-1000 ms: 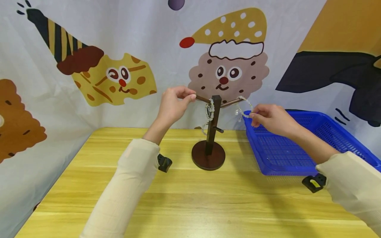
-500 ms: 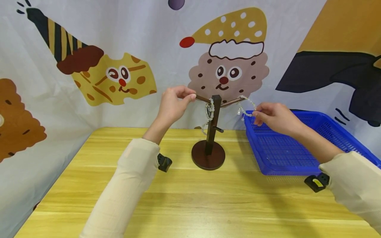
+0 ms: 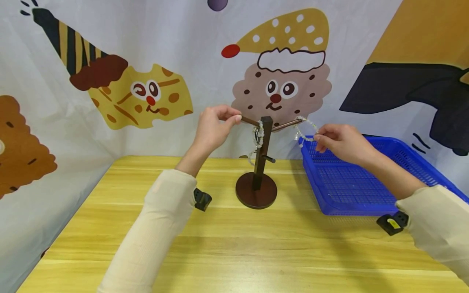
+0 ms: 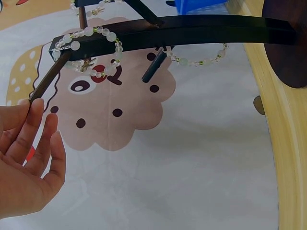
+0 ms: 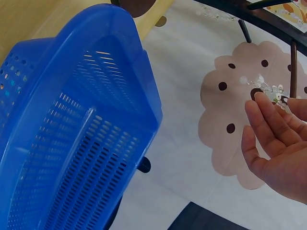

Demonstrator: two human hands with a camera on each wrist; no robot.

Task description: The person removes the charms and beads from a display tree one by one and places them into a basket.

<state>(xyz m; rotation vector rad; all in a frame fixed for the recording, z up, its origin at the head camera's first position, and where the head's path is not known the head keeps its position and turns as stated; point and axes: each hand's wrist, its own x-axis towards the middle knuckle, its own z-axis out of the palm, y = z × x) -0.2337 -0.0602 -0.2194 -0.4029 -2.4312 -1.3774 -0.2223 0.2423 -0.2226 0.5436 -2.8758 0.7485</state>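
Note:
A dark brown wooden jewelry stand [image 3: 260,167] with several pegs stands upright on its round base. My left hand [image 3: 216,129] pinches the tip of the upper left peg [image 4: 48,78] between thumb and fingers. A pale beaded bracelet [image 4: 111,37] hangs on that peg, close to the post. Another beaded bracelet [image 4: 201,63] hangs on a lower peg. At the upper right peg [image 3: 285,125], my right hand [image 3: 342,143] pinches a clear beaded bracelet [image 3: 310,123] with small charms. Its far side is at the peg's tip; whether the loop still encircles it I cannot tell.
A blue plastic basket [image 3: 324,195] stands on the right of the wooden table [image 3: 234,248], below my right forearm. Behind the table hangs a white cloth [image 3: 205,49] printed with cartoon figures. A short lower peg [image 3: 270,159] juts forward from the post.
My right hand has moved slightly right and up, drawing the bracelet outward along the upper right peg to its tip. The left hand and stand have stayed in place.

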